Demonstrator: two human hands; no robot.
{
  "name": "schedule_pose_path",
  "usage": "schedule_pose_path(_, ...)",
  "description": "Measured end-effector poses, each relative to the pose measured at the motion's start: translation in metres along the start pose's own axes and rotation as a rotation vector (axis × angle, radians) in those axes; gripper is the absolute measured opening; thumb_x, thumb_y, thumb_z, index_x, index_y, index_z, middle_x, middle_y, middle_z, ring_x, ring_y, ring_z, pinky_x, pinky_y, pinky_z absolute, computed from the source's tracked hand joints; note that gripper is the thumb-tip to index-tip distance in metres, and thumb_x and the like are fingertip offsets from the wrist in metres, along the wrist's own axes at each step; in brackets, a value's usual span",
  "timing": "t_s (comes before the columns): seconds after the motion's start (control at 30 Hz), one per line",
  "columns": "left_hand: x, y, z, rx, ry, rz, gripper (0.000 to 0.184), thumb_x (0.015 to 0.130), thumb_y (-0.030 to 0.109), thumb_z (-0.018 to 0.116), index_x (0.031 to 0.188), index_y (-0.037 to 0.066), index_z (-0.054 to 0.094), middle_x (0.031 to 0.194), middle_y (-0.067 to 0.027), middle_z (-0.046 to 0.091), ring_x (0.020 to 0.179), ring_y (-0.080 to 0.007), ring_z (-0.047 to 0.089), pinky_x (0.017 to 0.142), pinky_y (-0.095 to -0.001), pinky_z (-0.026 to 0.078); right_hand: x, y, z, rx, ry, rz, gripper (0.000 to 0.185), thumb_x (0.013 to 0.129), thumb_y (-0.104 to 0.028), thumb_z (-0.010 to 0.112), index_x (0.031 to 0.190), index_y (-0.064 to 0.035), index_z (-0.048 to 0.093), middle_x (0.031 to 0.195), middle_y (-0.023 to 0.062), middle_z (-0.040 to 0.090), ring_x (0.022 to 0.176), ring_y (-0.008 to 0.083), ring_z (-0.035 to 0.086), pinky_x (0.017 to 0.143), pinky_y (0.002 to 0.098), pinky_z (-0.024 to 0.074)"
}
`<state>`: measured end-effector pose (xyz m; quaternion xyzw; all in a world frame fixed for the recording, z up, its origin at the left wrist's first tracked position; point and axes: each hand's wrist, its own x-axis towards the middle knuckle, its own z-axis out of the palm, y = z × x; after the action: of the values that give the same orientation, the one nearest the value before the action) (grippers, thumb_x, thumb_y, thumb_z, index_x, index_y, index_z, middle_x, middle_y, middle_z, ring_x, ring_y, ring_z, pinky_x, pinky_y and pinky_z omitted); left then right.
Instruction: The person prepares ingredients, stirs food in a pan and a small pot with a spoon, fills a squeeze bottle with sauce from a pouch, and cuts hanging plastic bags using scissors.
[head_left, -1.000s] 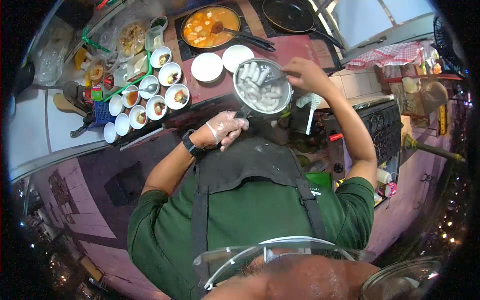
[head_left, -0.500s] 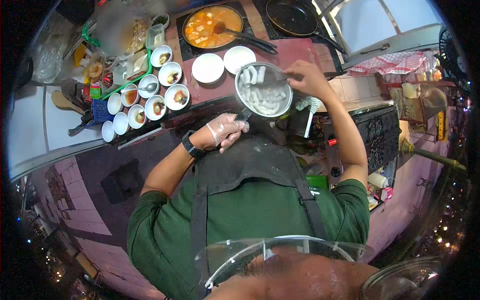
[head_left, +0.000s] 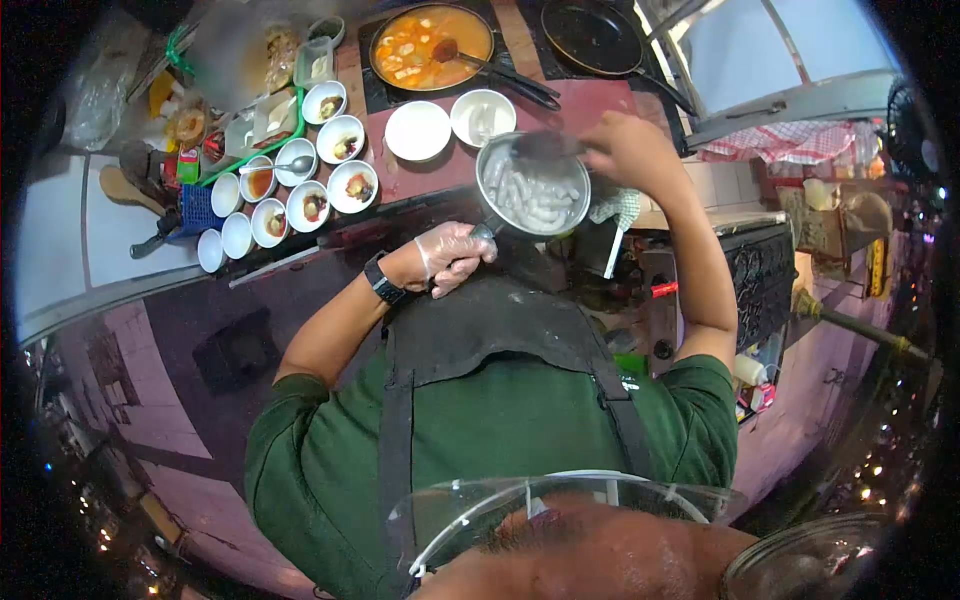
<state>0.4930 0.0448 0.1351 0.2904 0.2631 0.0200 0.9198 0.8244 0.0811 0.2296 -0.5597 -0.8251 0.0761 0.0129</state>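
Observation:
My left hand, in a clear plastic glove, is closed around the dark handle of a saucepan. Inside the pan lie many white, stubby pieces that look like rice cakes. Bare, my right hand grips a dark utensil blurred by motion; its head is over the far rim of the pan, its kind unclear. Just beyond the pan, a white bowl has some white pieces in it. Left of that stands another white bowl, with nothing visible inside.
A pan of orange stew with a ladle-like tool sits at the back. Right of it is a black frying pan. Several small bowls with seasonings cluster left, beside a green tray of ingredients.
White pieces now show in the bowl beyond the saucepan, which looked bare before. My right hand and its utensil have moved up toward that bowl; my left hand keeps its grip.

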Motion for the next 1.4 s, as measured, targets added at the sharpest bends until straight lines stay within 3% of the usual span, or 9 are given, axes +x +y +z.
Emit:
schedule_pose_path(0.13,-0.005,-0.007,-0.004,0.107,-0.014,-0.021,0.028,0.102,0.030,0.056,0.097,0.002,0.057,0.056,0.0042,0.046,0.036,-0.0038,0.043,0.029,-0.0225,0.040,-0.027,-0.021,0.005,-0.364,0.044,-0.067,0.013,0.076,-0.017,0.065,0.082,-0.0057,0.070,0.086,0.0097,0.064,0.079,0.0260,0.069,0.071,0.0400,0.0552)
schedule_pose_path(0.2,-0.007,-0.009,-0.003,0.149,-0.009,-0.035,0.029,0.102,0.031,0.056,0.097,0.002,0.057,0.056,0.0033,0.047,0.037,-0.0038,0.044,0.029,-0.0230,0.040,-0.028,-0.030,0.013,-0.382,0.078,-0.095,0.008,0.074,-0.014,0.063,0.078,-0.0074,0.066,0.084,0.0075,0.062,0.077,0.0229,0.067,0.068,0.0366,0.0541)
schedule_pose_path(0.27,-0.008,-0.007,0.000,0.203,0.001,-0.064,0.029,0.102,0.031,0.056,0.097,0.002,0.057,0.055,0.0025,0.047,0.036,-0.0041,0.043,0.029,-0.0233,0.040,-0.027,-0.023,0.038,-0.295,0.157,-0.191,0.015,0.076,-0.014,0.063,0.090,-0.0090,0.065,0.084,0.0078,0.060,0.077,0.0265,0.064,0.067,0.0417,0.0523)
schedule_pose_path(0.4,-0.014,-0.011,0.004,0.196,0.022,-0.056,0.029,0.102,0.030,0.056,0.098,0.001,0.056,0.055,0.0022,0.047,0.036,-0.0046,0.043,0.029,-0.0235,0.040,-0.023,-0.022,0.053,-0.076,0.134,-0.152,0.022,0.076,-0.020,0.070,0.095,-0.0103,0.066,0.086,0.0088,0.060,0.081,0.0303,0.064,0.070,0.0435,0.0519)
schedule_pose_path(0.53,-0.024,-0.012,0.003,0.202,0.076,-0.035,0.031,0.101,0.031,0.056,0.098,0.000,0.056,0.055,0.0024,0.047,0.035,-0.0056,0.044,0.029,-0.0238,0.040,-0.019,-0.025,0.047,0.068,0.096,-0.044,0.021,0.077,-0.021,0.068,0.095,-0.0108,0.071,0.090,0.0086,0.062,0.083,0.0309,0.066,0.073,0.0428,0.0540)
schedule_pose_path(0.63,-0.032,-0.013,0.001,0.208,0.093,-0.012,0.032,0.102,0.031,0.056,0.099,0.000,0.056,0.055,0.0025,0.047,0.036,-0.0058,0.045,0.029,-0.0240,0.041,-0.012,-0.022,0.053,0.298,0.073,0.000,0.030,0.076,-0.023,0.068,0.104,-0.0124,0.074,0.097,0.0077,0.067,0.091,0.0313,0.067,0.079,0.0417,0.0552)
schedule_pose_path(1.03,-0.057,-0.019,-0.010,0.100,0.132,0.044,0.029,0.101,0.030,0.058,0.100,0.001,0.055,0.054,0.0026,0.047,0.036,-0.0061,0.046,0.029,-0.0231,0.042,0.018,-0.057,0.065,0.325,0.173,-0.055,0.030,0.076,-0.024,0.069,0.103,-0.0110,0.073,0.098,0.0082,0.067,0.091,0.0314,0.067,0.079,0.0420,0.0550)
schedule_pose_path(1.4,-0.069,-0.019,-0.020,0.028,0.104,0.065,0.027,0.102,0.027,0.056,0.099,0.001,0.055,0.054,0.0034,0.046,0.035,-0.0067,0.046,0.028,-0.0233,0.041,0.043,-0.068,0.062,0.379,0.132,-0.067,0.030,0.076,-0.022,0.068,0.103,-0.0090,0.073,0.099,0.0115,0.069,0.090,0.0317,0.067,0.079,0.0411,0.0545)
